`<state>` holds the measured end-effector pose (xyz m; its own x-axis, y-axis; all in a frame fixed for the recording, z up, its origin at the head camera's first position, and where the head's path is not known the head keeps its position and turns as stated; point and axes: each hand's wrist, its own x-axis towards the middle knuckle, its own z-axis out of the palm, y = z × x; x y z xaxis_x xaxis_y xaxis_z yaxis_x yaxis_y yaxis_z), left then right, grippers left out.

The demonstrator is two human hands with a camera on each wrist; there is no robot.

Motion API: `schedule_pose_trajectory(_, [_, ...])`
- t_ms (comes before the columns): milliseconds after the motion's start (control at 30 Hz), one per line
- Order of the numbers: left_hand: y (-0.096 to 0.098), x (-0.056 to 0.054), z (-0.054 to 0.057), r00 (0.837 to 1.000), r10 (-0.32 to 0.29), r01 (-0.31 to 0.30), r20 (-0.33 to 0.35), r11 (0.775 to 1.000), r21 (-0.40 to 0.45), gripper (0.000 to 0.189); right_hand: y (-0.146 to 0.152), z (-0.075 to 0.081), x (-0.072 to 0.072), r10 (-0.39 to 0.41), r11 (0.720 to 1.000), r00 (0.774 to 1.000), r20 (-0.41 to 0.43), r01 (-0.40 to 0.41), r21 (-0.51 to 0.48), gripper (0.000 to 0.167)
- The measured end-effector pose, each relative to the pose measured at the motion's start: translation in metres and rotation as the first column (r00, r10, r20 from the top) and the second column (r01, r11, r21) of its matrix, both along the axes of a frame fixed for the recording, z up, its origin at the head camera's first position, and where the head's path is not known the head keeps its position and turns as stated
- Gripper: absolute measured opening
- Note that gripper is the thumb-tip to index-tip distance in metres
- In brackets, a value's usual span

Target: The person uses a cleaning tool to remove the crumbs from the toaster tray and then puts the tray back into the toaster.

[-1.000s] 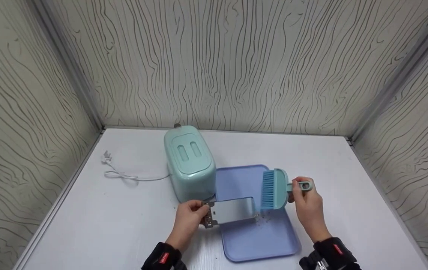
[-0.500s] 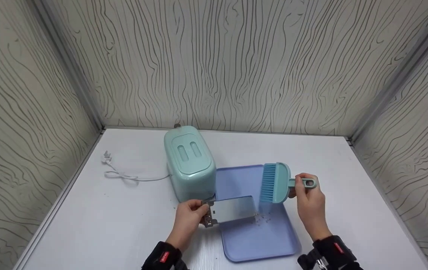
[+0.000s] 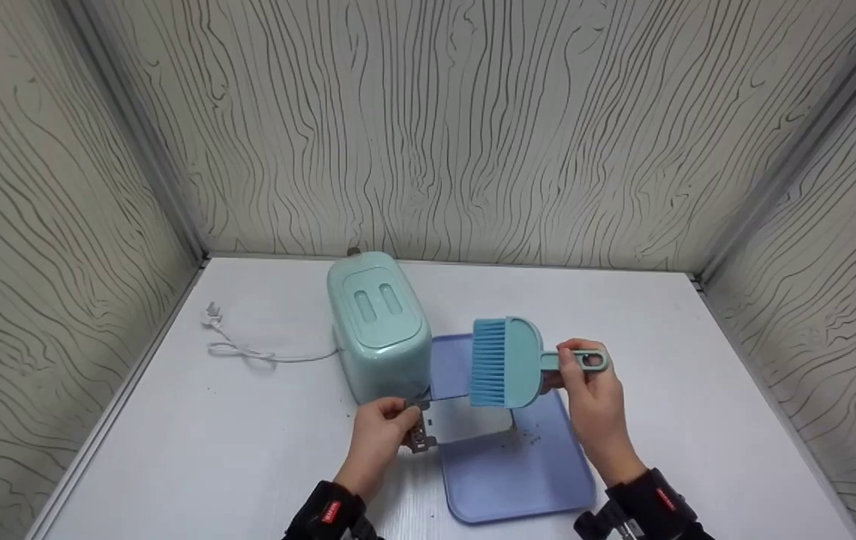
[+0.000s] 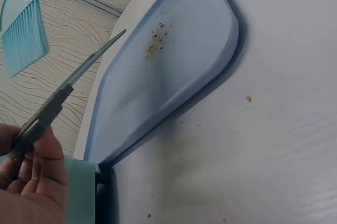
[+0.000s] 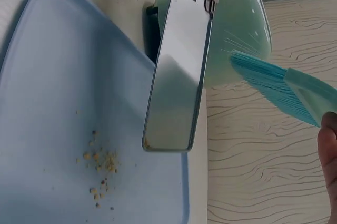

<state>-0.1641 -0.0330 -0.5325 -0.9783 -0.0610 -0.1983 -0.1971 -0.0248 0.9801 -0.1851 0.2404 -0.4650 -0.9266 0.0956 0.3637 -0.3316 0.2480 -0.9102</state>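
My left hand (image 3: 376, 444) pinches the dark slotted end of a flat metal crumb tray (image 3: 461, 421). The crumb tray extends rightward above a blue plastic tray (image 3: 514, 491). By its handle, my right hand (image 3: 597, 411) grips a turquoise brush (image 3: 524, 364), bristles pointing left. From the head view the bristles overlap the far edge of the crumb tray; both wrist views show them raised above it. Brown and yellow crumbs (image 5: 102, 166) lie on the blue tray below the crumb tray's free end. A few specks cling to that end's corner in the right wrist view.
A mint-green toaster (image 3: 384, 330) stands left of the blue tray, close beyond my left hand. Its white cord and plug (image 3: 240, 349) lie to the left. Scattered crumbs (image 4: 248, 98) dot the white table. Patterned panels (image 3: 428, 135) enclose the back and sides.
The brush has lifted from the crumb tray's right end and swung left over it, with my right hand following. My left hand and the crumb tray have barely moved.
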Motion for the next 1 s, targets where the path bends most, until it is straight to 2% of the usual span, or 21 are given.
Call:
schedule_pose_trajectory(267, [0.002, 0.000, 0.001, 1.000, -0.002, 0.002, 0.025, 1.000, 0.002, 0.014, -0.021, 0.001, 0.005, 0.163, 0.983, 0.986, 0.018, -0.161, -0.085, 0.023])
schedule_pose_trajectory(567, [0.003, 0.002, 0.001, 1.000, -0.004, 0.004, 0.011, 1.000, 0.003, 0.017, -0.037, -0.005, 0.006, 0.269, 0.959, 0.961, 0.059, -0.262, -0.107, 0.021])
schedule_pose_trajectory(667, [0.004, 0.002, 0.002, 1.000, -0.008, 0.008, 0.012, 1.000, -0.002, 0.015, -0.039, -0.008, 0.006, 0.278, 0.959, 0.957, 0.081, -0.270, -0.089, 0.021])
schedule_pose_trajectory(1000, [0.003, 0.002, 0.003, 1.000, -0.012, 0.012, 0.023, 1.000, 0.002, 0.017, -0.031, -0.020, 0.001, 0.202, 0.979, 0.972, 0.115, -0.204, 0.005, 0.019])
